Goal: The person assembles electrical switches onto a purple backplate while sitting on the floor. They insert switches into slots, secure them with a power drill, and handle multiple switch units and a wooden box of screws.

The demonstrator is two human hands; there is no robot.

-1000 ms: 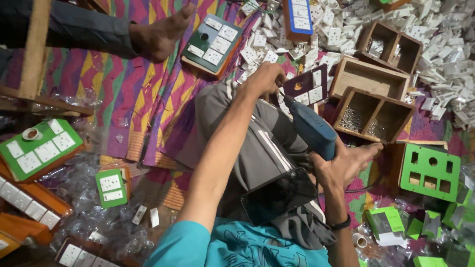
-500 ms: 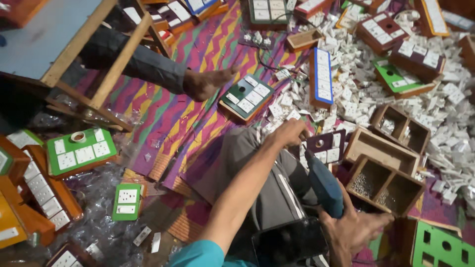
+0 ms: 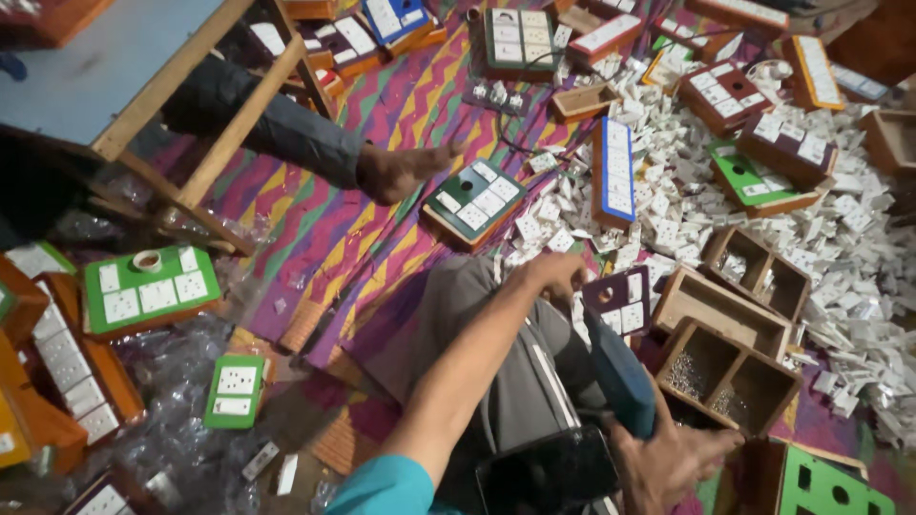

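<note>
moved: my view has swung up since the earlier frame, and my left hand [image 3: 556, 272] now sits lower in it.
left hand: fingers curled together, touching the purple switch board [image 3: 618, 302] on my knee.
board: i judge it light, stiff, with fragile switches; grip by the edges. long axis runs up-right.
right hand [image 3: 668, 463]: clamped on a blue tool [image 3: 620, 372], nose toward the board.

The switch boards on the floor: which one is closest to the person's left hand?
The dark purple switch board, right beside the left hand at the person's knee. The green-faced boards and the blue one lie farther off across the mat.
</note>
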